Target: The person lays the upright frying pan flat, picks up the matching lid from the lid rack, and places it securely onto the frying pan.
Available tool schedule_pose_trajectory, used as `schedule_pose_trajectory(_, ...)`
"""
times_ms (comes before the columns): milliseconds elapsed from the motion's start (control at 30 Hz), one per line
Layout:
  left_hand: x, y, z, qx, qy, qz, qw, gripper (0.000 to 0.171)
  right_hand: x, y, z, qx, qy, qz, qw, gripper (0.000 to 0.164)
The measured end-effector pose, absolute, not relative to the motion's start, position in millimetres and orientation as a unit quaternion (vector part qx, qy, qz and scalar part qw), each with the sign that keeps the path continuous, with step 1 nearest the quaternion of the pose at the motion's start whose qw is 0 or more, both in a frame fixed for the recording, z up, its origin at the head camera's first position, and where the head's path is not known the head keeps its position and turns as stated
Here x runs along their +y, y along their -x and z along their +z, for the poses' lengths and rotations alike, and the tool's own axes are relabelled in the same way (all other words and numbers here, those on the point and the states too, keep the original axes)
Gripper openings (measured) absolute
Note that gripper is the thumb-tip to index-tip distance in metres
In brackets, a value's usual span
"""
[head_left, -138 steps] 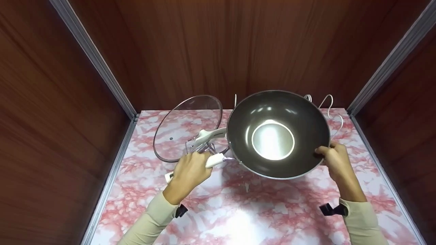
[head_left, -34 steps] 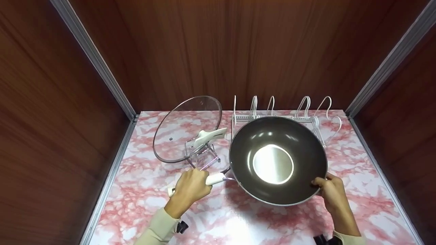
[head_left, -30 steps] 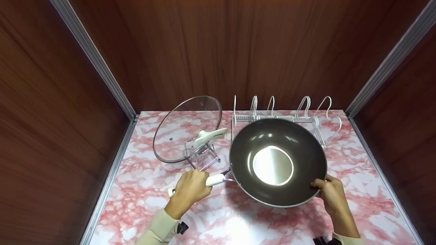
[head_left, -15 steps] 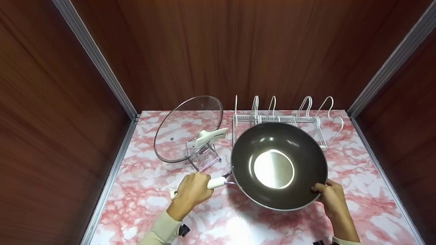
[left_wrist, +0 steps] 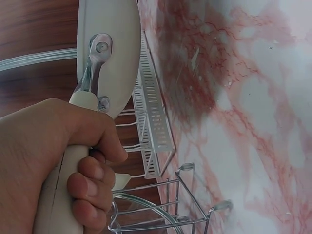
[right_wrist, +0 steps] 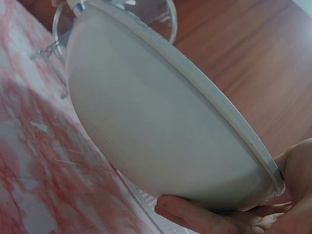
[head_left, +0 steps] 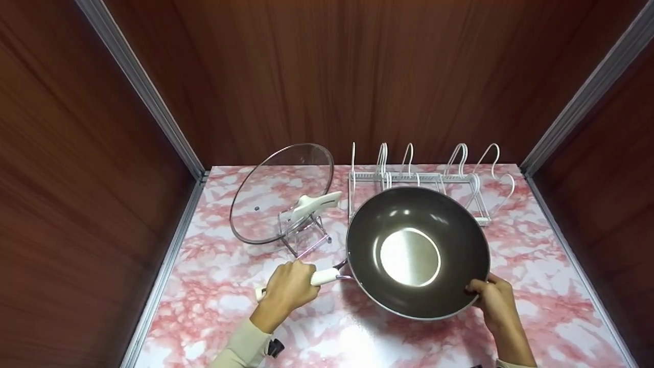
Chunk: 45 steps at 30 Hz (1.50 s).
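A wok, dark inside and off-white outside, is held tilted above the pink-and-white marbled tabletop. My left hand grips its cream handle, fingers wrapped round it in the left wrist view. At the opposite side my right hand pinches the rim, thumb on the inner face. The right wrist view has the right fingers under the pale outer wall. Behind the left hand, a glass lid with a cream handle leans upright on a small chrome wire stand.
Behind the wok stands a white rack with several looped upright wires, partly hidden by the pan. Dark wood panels enclose the back and both sides, with metal strips at the corners.
Over the last few seconds both hands have brought the wok nearer to me, away from the white rack, which now shows behind it. In the last second it drifts slightly nearer. Lid and stand stay put.
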State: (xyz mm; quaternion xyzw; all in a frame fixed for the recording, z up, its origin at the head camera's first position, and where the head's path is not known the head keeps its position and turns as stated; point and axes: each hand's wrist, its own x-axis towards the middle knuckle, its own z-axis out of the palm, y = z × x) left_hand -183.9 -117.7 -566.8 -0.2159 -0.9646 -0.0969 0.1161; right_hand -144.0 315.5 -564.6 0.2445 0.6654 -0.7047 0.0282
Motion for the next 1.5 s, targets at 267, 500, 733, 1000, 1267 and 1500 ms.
schedule_pose_trajectory(267,-119,184,-573,-0.964,0.222,-0.081,0.122,0.028,314,140,-571,0.661,-0.241,-0.71,0.031,0.058)
schedule_pose_trajectory(500,-119,183,-578,-0.964,0.224,-0.082,0.12,0.029,313,139,-576,0.653,-0.247,-0.715,0.027,0.046)
schedule_pose_trajectory(733,-120,182,-582,-0.963,0.226,-0.081,0.122,0.029,313,140,-581,0.659,-0.245,-0.71,0.035,0.055)
schedule_pose_trajectory(1000,-120,181,-587,-0.968,0.215,-0.089,0.096,0.03,312,141,-587,0.659,-0.25,-0.708,0.043,0.051)
schedule_pose_trajectory(1267,-122,178,-596,-0.966,0.218,-0.09,0.108,0.03,313,141,-594,0.669,-0.246,-0.699,0.056,0.043)
schedule_pose_trajectory(1500,-124,176,-603,-0.967,0.217,-0.089,0.099,0.029,311,143,-601,0.663,-0.255,-0.701,0.06,0.048)
